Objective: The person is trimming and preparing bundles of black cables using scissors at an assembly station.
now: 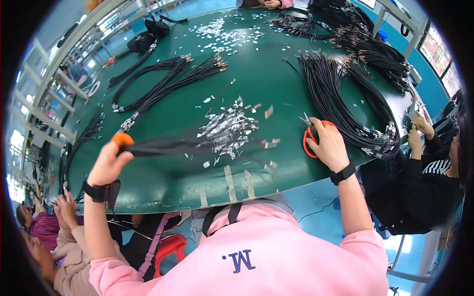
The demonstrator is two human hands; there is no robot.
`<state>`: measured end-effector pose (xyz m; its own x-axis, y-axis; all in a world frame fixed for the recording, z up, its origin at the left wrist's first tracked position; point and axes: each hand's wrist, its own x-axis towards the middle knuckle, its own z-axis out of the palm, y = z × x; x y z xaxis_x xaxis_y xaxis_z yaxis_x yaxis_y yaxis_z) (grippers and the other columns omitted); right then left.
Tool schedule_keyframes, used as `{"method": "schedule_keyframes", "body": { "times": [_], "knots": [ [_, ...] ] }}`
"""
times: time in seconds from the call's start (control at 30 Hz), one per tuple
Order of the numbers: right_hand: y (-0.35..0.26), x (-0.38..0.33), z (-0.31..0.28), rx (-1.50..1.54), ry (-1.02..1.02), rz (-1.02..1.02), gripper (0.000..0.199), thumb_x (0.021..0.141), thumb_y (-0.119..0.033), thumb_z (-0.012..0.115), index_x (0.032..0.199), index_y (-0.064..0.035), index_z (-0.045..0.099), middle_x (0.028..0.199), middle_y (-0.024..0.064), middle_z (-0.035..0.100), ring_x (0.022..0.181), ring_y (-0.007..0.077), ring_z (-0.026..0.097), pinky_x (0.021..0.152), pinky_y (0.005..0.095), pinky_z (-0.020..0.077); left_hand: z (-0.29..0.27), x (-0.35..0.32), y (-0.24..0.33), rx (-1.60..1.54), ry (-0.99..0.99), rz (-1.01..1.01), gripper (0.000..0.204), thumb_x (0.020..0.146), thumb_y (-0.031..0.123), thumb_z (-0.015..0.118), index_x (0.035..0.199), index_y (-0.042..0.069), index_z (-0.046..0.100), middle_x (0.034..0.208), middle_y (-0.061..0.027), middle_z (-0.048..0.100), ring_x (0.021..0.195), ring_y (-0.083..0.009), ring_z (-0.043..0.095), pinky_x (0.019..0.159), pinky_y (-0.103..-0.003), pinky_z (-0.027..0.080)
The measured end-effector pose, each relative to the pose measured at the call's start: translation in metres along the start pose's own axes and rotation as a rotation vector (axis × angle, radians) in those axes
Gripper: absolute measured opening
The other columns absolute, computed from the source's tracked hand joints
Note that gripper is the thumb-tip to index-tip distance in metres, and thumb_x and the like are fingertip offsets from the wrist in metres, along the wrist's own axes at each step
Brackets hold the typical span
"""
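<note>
A bundle of black cables (170, 148) is gripped near one end in my left hand (109, 162), which has an orange cover on a finger. The bundle stretches right across the table, smeared by motion, its loose ends spread beyond a heap of small white scraps (228, 127). My right hand (328, 145) is closed over red-handled scissors (309, 143) on the green table (276, 172). The blades point up and to the left, slightly apart. My fingers partly hide the handles.
Thick black cable bundles (326, 93) curve at the right, and another looped bundle (158, 81) lies at the far left. More scraps (222, 34) are scattered at the back. Tape strips (228, 182) mark the near edge. Co-workers sit on both sides; a red stool (170, 249) stands lower left.
</note>
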<state>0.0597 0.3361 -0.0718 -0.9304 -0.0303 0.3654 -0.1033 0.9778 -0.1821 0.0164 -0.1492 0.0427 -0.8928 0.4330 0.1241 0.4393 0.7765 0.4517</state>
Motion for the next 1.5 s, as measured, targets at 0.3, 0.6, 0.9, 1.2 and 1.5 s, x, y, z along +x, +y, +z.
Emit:
{"method": "schedule_keyframes", "body": {
  "times": [0.3,0.6,0.9,1.2,1.5],
  "knots": [
    [-0.016,0.001,-0.01,-0.024,-0.061,0.008,0.044,0.069,-0.018,0.069,0.109,-0.0069,0.052,0.082,0.0145,0.057,0.081,0.0312,0.054,0.07,0.0395,0.0454,-0.042,0.037,-0.006,-0.173,0.456,0.073,0.027,0.088,0.013,0.05,0.112,-0.001,0.049,0.074,-0.0025,0.051,0.066,-0.0083,0.046,0.063,-0.022,0.039],
    [-0.19,0.058,-0.034,1.84,-0.477,0.077,0.076,0.086,-0.038,0.055,0.137,0.0015,0.014,0.128,0.0178,0.038,0.117,0.0245,0.042,0.095,0.0357,0.0377,0.019,0.072,0.092,0.244,0.486,0.308,0.029,0.08,0.021,0.062,0.095,-0.003,0.056,0.076,-0.0194,0.058,0.067,-0.0365,0.056,0.059,-0.038,0.044],
    [-0.187,0.095,-0.041,2.271,-0.187,0.321,0.03,0.094,-0.03,0.042,0.099,-0.002,0.053,0.1,0.0116,0.061,0.089,0.0242,0.062,0.077,0.0371,0.0518,0.022,0.029,0.087,-0.142,0.249,0.268,0.085,0.053,0.001,0.076,0.128,0.004,0.038,0.12,-0.0138,0.049,0.107,-0.0297,0.051,0.088,-0.034,0.042],
    [-0.153,0.118,-0.068,2.333,-0.15,0.156,0.024,0.094,-0.029,0.04,0.089,-0.007,0.049,0.098,0.0143,0.061,0.094,0.0293,0.061,0.08,0.0401,0.0511,0.069,0.09,-0.035,-0.172,-0.18,0.209,0.053,0.062,-0.001,0.071,0.111,0.002,0.052,0.111,-0.0148,0.055,0.107,-0.0307,0.051,0.094,-0.032,0.038],
    [0.045,0.145,-0.16,1.851,-0.01,0.37,0.039,0.089,-0.033,0.047,0.099,0.004,0.054,0.089,0.0148,0.062,0.087,0.024,0.061,0.082,0.0396,0.0465,0.04,0.192,0.12,0.221,0.312,0.82,0.023,0.066,-0.01,0.053,0.088,-0.001,0.054,0.085,-0.0135,0.055,0.089,-0.0337,0.054,0.097,-0.044,0.037]
  ]
}}
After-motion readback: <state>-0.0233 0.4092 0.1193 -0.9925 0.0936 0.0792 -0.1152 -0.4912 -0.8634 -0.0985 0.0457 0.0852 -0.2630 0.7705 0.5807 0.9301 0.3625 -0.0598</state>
